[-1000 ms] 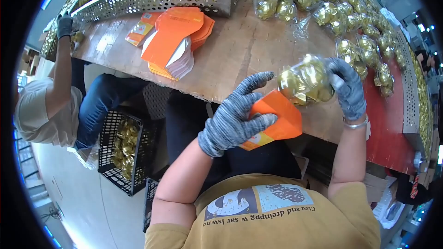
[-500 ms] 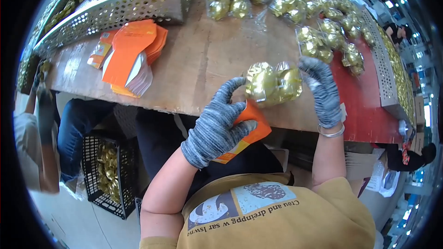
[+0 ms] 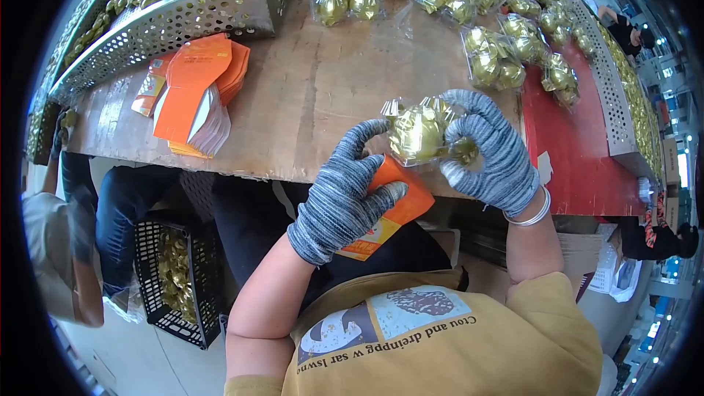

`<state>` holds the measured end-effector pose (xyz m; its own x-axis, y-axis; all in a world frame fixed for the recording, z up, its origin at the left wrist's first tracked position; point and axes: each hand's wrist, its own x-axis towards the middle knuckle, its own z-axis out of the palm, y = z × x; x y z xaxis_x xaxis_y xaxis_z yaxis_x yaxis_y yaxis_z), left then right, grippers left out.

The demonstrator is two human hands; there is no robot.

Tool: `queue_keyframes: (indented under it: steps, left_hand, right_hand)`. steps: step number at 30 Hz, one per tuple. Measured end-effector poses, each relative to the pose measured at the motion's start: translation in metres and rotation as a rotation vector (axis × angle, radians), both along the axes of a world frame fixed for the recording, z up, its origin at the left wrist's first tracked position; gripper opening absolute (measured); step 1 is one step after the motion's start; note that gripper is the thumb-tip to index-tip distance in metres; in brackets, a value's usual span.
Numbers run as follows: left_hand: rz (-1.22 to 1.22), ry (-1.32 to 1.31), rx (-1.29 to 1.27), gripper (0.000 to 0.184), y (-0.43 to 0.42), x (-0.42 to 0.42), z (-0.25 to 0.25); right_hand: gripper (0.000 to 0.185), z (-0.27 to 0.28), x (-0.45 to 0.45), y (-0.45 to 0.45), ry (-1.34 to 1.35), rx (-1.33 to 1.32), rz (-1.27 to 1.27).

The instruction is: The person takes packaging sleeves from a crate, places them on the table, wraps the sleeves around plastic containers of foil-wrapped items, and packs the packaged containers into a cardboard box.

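Observation:
My left hand (image 3: 339,198), in a grey knitted glove, is closed on an orange card sleeve (image 3: 408,195), with its forefinger reaching to the side of a clear plastic pack of gold-foil-wrapped pieces (image 3: 418,134). Curled round the right end of that pack is my right hand (image 3: 496,155), also gloved. The pack sits at the table's near edge, just above the sleeve. Part of the pack is hidden behind the right fingers. To the left on the table lies a fanned stack of orange card sleeves (image 3: 192,92).
Several similar clear packs (image 3: 490,59) lie at the back right of the table (image 3: 282,121). A perforated metal tray (image 3: 172,26) of gold pieces stands back left. Below, a black crate (image 3: 167,323) holds more gold pieces. Another person's arm (image 3: 86,286) is at far left.
My right hand has moved left and curled round the right end of the pack, where before its fingers only reached the edge. My left hand stays on the orange sleeve.

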<state>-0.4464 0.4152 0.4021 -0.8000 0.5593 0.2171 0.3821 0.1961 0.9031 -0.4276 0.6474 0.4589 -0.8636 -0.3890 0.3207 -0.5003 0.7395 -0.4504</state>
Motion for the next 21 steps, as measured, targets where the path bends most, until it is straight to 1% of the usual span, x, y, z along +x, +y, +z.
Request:
queue_keyframes:
  steps: [1,2,4,5,8,10,11,13,14,16,17,19,20,21]
  left_hand:
    - [-0.004,-0.001,-0.004,0.026,0.000,-0.001,0.000]
    - [-0.004,0.014,-0.021,0.027,-0.001,-0.002,-0.001]
    - [-0.001,0.027,-0.039,0.028,0.000,-0.003,-0.001]
    - [0.002,0.067,-0.028,0.029,0.000,-0.004,-0.002]
    - [0.027,0.130,-0.052,0.030,0.003,-0.003,-0.003]
    - [0.019,0.089,0.016,0.031,0.002,-0.004,-0.001]
    - [0.025,0.056,0.128,0.034,0.005,-0.002,-0.005]
    - [-0.010,-0.431,0.336,0.042,0.006,0.007,-0.006]
    - [0.003,-0.667,0.453,0.047,0.008,0.013,-0.006]
    - [0.022,-0.910,0.480,0.051,0.009,0.022,0.004]
    - [0.018,-0.913,0.441,0.048,0.008,0.025,-0.002]
    - [-0.073,-0.975,0.336,0.047,-0.003,0.024,0.004]
    - [-0.058,-0.873,0.282,0.044,-0.010,0.025,0.006]
    - [-0.026,-0.770,0.281,0.042,-0.019,0.023,0.006]
  right_hand:
    - [0.028,0.001,-0.002,-0.003,0.047,-0.007,0.011]
    - [0.028,-0.003,-0.003,0.000,0.046,-0.009,0.009]
    - [0.024,-0.014,-0.008,0.006,0.071,-0.084,0.032]
    - [0.021,-0.013,-0.013,0.005,0.142,-0.038,0.081]
    - [0.021,-0.016,-0.019,0.004,0.245,0.041,0.031]
    - [0.022,0.000,-0.024,0.005,-0.073,-0.124,0.020]
    - [0.027,0.010,-0.034,0.008,-0.155,-0.131,0.042]
    - [0.033,0.028,-0.059,0.009,-0.102,-0.052,0.138]
    - [0.037,0.028,-0.072,0.009,-0.190,-0.058,0.062]
    - [0.037,0.014,-0.099,0.004,-0.392,-0.254,-0.040]
    - [0.034,0.012,-0.104,0.001,-0.184,-0.160,-0.064]
    - [0.031,-0.006,-0.094,0.010,-0.224,-0.414,-0.159]
    - [0.031,-0.021,-0.091,0.024,-0.162,-0.358,-0.279]
    - [0.031,-0.042,-0.087,0.042,-0.246,-0.402,-0.368]
